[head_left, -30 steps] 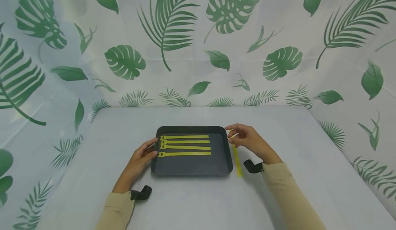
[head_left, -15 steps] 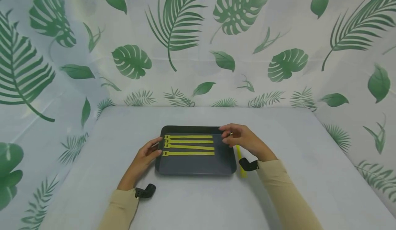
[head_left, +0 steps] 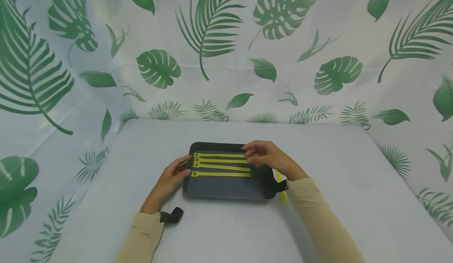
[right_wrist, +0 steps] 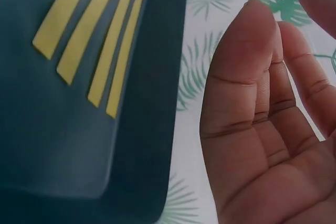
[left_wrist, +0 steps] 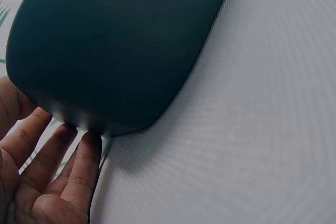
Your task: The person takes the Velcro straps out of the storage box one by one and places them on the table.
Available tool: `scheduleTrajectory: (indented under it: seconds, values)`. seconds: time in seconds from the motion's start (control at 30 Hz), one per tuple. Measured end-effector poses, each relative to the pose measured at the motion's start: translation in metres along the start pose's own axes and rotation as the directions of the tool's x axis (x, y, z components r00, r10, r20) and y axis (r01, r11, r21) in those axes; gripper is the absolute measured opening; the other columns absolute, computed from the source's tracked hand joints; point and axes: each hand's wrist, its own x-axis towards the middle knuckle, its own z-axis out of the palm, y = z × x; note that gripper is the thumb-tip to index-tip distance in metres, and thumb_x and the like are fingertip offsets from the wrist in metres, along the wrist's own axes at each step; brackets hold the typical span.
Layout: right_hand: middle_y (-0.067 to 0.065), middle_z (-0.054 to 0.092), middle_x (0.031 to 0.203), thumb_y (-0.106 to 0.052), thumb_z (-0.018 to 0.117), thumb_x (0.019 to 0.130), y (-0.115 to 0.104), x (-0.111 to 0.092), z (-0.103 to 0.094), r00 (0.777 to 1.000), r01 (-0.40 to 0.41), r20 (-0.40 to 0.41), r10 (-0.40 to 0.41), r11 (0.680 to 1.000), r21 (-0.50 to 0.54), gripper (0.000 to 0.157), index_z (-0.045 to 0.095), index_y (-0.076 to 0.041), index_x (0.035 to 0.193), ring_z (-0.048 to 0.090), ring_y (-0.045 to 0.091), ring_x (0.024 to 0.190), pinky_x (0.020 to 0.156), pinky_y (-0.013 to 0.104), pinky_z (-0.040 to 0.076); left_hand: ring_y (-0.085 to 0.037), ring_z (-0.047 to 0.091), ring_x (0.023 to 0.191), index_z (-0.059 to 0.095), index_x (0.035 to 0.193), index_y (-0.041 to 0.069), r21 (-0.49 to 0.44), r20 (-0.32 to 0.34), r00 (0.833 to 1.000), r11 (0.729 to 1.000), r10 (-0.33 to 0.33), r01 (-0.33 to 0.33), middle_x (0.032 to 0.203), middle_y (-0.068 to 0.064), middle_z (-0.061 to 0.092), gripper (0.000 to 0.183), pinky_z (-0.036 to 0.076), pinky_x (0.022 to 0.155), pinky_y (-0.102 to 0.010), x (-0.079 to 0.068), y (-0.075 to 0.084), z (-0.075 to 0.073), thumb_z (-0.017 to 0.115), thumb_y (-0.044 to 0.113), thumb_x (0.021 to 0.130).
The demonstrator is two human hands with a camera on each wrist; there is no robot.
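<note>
A dark grey tray rests on the white table. Across its upper part lie several yellow cable ties, side by side, their slotted heads to the left. My left hand is at the tray's left end; its fingertips touch the outer wall in the left wrist view. Over the tray's right part hovers my right hand, fingers loosely bent and nothing between them. In the head view it covers the ends of the upper ties. The right wrist view shows bare fingers beside the ties' tail ends.
One more yellow cable tie lies on the table just right of the tray, partly hidden by the right wrist and its black camera. A white cloth with green leaf prints stands behind the table and at both sides.
My right hand has moved left from the lone tie beside the tray to above the tray. The left hand stays at the tray's left end. The whole head view has shifted slightly.
</note>
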Motion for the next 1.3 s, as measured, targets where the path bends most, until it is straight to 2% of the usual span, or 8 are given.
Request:
scheduleTrajectory:
  seconds: [0.23,0.4,0.63,0.9,1.13,1.3]
  values:
    - [0.036,0.060,0.139,-0.004,0.071,0.101,0.002,0.011,0.014,0.999,0.003,0.038,-0.002,1.000,-0.021,0.044,0.060,0.014,0.140,0.072,0.039,0.113,0.090,0.037,0.060,-0.047,0.039,0.155,0.044,0.161,-0.005,0.010,-0.005,1.000,1.000,-0.002,0.002,0.170,-0.027,0.037,0.055,0.046,0.117,-0.033,0.002,-0.001,0.000,0.061,0.005,0.110]
    - [0.034,0.063,0.138,-0.002,0.071,0.100,0.004,0.019,0.022,0.999,0.007,0.045,-0.004,0.998,-0.060,0.041,0.062,0.014,0.137,0.074,0.029,0.105,0.090,0.040,0.060,-0.047,0.038,0.156,0.043,0.161,-0.005,-0.007,0.000,1.000,1.000,0.000,0.000,0.170,-0.027,0.036,0.055,0.046,0.118,-0.037,0.001,0.000,0.000,0.061,0.004,0.110]
    - [0.031,0.068,0.130,0.002,0.070,0.099,0.010,0.030,0.034,0.997,0.007,0.077,0.001,0.995,-0.099,0.036,0.065,0.013,0.133,0.074,0.036,0.100,0.085,0.036,0.061,-0.048,0.038,0.155,0.043,0.161,-0.006,0.005,-0.004,1.000,1.000,0.006,-0.005,0.170,-0.027,0.036,0.054,0.045,0.120,-0.041,0.001,0.001,0.000,0.060,0.003,0.110]
    - [0.031,0.067,0.132,0.000,0.070,0.100,0.017,0.042,0.047,0.992,-0.031,0.117,0.038,0.998,-0.059,0.038,0.064,0.014,0.135,0.075,0.026,0.096,0.079,0.032,0.060,-0.049,0.037,0.155,0.043,0.160,-0.007,0.003,-0.004,1.000,1.000,0.013,-0.013,0.169,-0.028,0.036,0.054,0.044,0.121,-0.043,0.000,0.002,0.000,0.060,0.004,0.110]
    - [0.021,0.072,0.118,0.002,0.071,0.100,0.020,0.051,0.054,0.993,-0.042,0.107,0.057,0.990,-0.135,0.031,0.068,0.013,0.129,0.071,0.013,0.087,0.075,0.031,0.060,-0.047,0.036,0.156,0.043,0.161,-0.006,-0.009,0.004,1.000,1.000,0.009,-0.009,0.170,-0.028,0.035,0.055,0.043,0.121,-0.044,0.001,0.003,0.000,0.060,0.005,0.110]
    - [0.018,0.074,0.110,0.005,0.071,0.097,0.019,0.055,0.061,0.991,-0.083,0.088,0.099,0.983,-0.164,0.029,0.070,0.012,0.126,0.062,0.010,0.075,0.066,0.027,0.053,-0.046,0.036,0.157,0.042,0.160,-0.007,-0.013,0.006,1.000,1.000,0.006,-0.006,0.170,-0.028,0.035,0.054,0.041,0.122,-0.045,0.002,0.001,-0.001,0.060,0.003,0.110]
